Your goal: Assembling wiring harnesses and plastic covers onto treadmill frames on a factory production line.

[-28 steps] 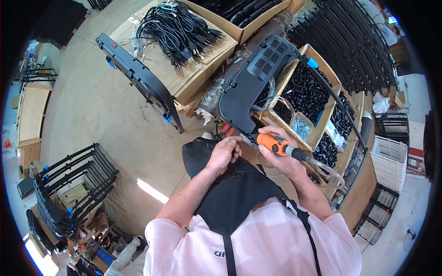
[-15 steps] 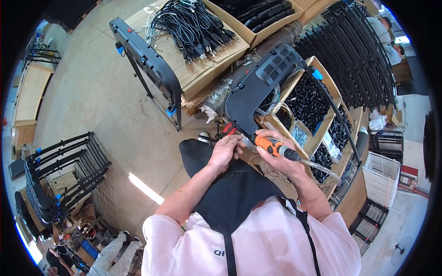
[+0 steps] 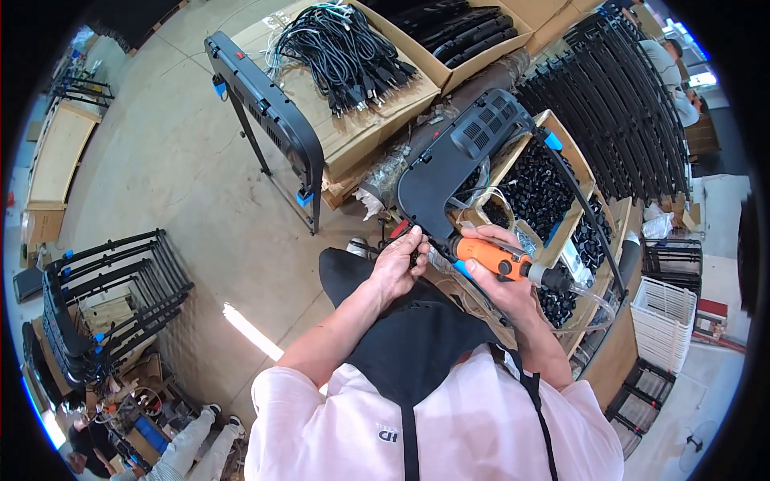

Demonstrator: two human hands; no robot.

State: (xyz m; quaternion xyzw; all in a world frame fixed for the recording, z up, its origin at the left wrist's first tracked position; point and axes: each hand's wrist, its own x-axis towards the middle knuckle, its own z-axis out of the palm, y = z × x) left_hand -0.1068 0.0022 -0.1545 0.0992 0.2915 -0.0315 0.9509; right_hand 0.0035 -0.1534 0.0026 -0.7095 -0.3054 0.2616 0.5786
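Observation:
My right hand (image 3: 507, 290) is wrapped round an orange air screwdriver (image 3: 491, 255) with a clear hose (image 3: 592, 309) trailing from its rear. The tool's front end points left, at the near end of a black plastic unit (image 3: 427, 186) with a vented housing and folding-type black legs. Close to that end, my left hand (image 3: 397, 266) is closed, thumb against fingers. What it pinches is too small and partly hidden to name. A blue piece (image 3: 463, 270) shows beneath the screwdriver.
Right of the unit stands a wooden box (image 3: 589, 164) of small black plastic parts (image 3: 539, 186). A second black unit (image 3: 277, 120) stands at the left, beside a carton (image 3: 385, 128) topped with black power cords (image 3: 345, 56). Stacked black frames (image 3: 605, 112) and white racks (image 3: 664, 313) fill the right.
The screwdriver has swung slightly right and lower, showing more of its orange body. My left hand has shifted a little and stays closed near the unit's end.

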